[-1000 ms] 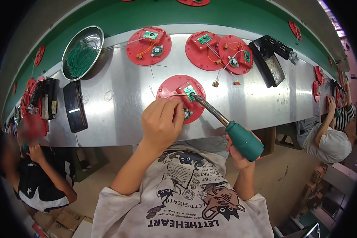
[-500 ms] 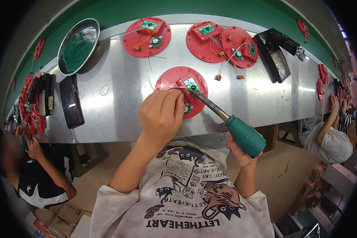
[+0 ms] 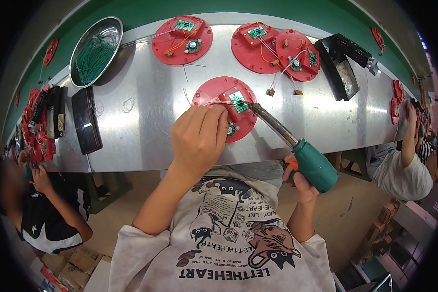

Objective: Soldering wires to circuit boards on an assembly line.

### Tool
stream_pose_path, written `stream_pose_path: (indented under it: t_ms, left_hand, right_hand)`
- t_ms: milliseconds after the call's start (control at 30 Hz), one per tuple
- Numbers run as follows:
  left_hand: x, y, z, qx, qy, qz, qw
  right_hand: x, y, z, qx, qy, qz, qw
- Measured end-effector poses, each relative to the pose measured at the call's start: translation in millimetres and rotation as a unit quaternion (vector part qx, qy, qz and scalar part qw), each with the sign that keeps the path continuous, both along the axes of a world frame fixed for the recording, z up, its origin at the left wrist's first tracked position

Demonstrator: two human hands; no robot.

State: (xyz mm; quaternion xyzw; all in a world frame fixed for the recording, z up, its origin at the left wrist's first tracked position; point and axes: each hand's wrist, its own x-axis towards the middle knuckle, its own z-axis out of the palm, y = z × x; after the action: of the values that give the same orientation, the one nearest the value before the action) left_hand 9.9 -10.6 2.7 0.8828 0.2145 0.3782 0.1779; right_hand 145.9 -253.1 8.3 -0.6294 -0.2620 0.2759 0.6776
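Since a second ago the head view has tilted, so the steel tabletop (image 3: 146, 131) sits lower and larger in the picture, while both hands have kept their places at the same red disc (image 3: 225, 113).

Head view: the left hand (image 3: 199, 137) is pinched shut on a thin wire laid across that disc, which lies near the front edge of the tabletop. The right hand (image 3: 301, 181) has a clenched grip on the green handle of a soldering iron (image 3: 293, 146), whose tip rests at the small green circuit board (image 3: 238, 102) on the disc. The joint looks to be in the making, not finished. Three more red discs (image 3: 182, 34) with boards and loose wires lie farther back, seemingly waiting. A metal bowl (image 3: 96, 48) of green wire pieces stands at the far left.

Hard to read: the left fingers cover the wire's end, the joint itself is too small to judge, and other people at both sides are cut off.
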Motion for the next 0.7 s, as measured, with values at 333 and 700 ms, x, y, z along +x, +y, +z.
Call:
stream_pose_path:
  t_ms: [333, 700]
  left_hand:
    - [0.7, 1.0, -1.2, 0.012, -0.001, -0.005, 1.0]
    - [-0.7, 0.6, -2.2, 0.001, -0.014, -0.016, 1.0]
  right_hand:
    - [0.4, -1.5, -0.7, -0.006, 0.001, 0.0, 1.0]
    - [0.4, -4.2, -1.0, -0.064, -0.042, 0.004, 0.997]
